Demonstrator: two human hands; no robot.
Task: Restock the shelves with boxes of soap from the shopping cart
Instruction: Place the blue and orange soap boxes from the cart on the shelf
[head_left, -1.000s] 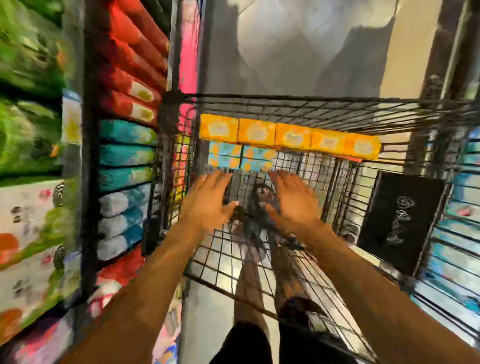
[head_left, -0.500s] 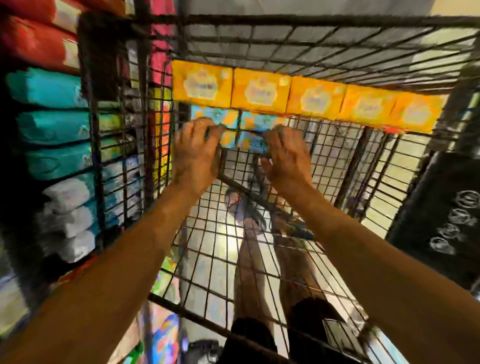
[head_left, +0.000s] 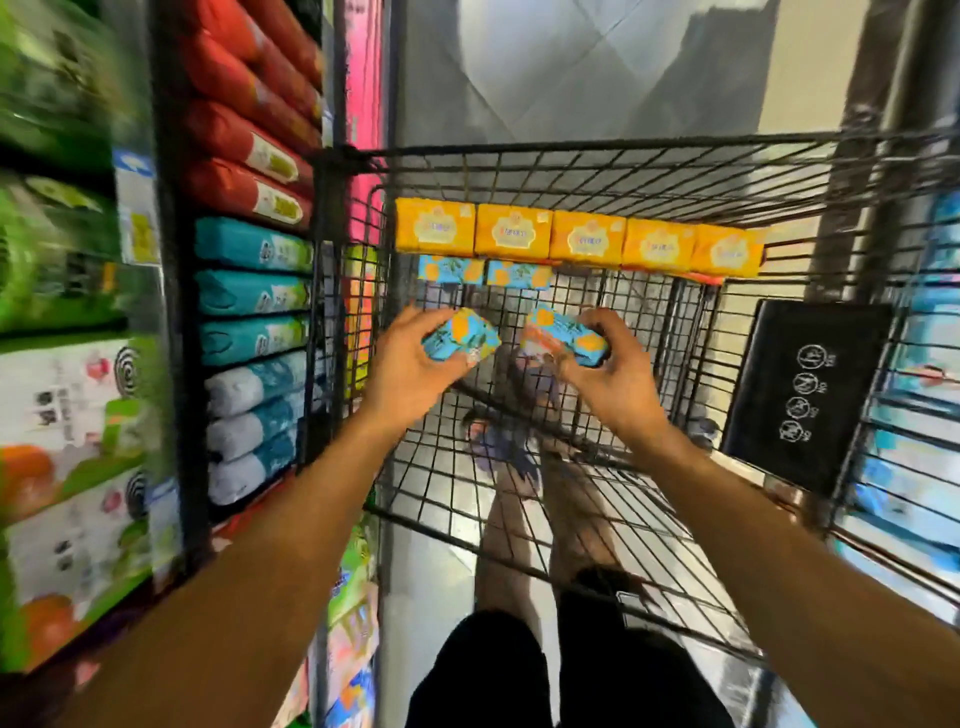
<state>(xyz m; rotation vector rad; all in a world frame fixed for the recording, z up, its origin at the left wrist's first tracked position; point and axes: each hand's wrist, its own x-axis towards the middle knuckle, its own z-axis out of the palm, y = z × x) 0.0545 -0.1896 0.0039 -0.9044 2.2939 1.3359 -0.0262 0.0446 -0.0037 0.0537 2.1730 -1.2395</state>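
Note:
Inside the black wire shopping cart (head_left: 571, 156), my left hand (head_left: 410, 364) grips a blue soap box with orange print (head_left: 460, 338). My right hand (head_left: 608, 374) grips a second blue-and-orange soap box (head_left: 563, 338). Both boxes hang above the cart's wire floor. Two more blue soap boxes (head_left: 485, 273) lie at the far end of the cart, below a row of several yellow soap boxes (head_left: 576, 241) lined up against the far wall.
Shelves (head_left: 171, 312) on the left hold red (head_left: 249, 145), teal (head_left: 249, 291) and white-blue packs (head_left: 254, 415), with green and white products further left. A black panel with white symbols (head_left: 805, 389) hangs on the cart's right side. My legs show through the cart floor.
Both hands reached down to the blue boxes at the cart's far end, closed on one each, and have lifted them back toward me.

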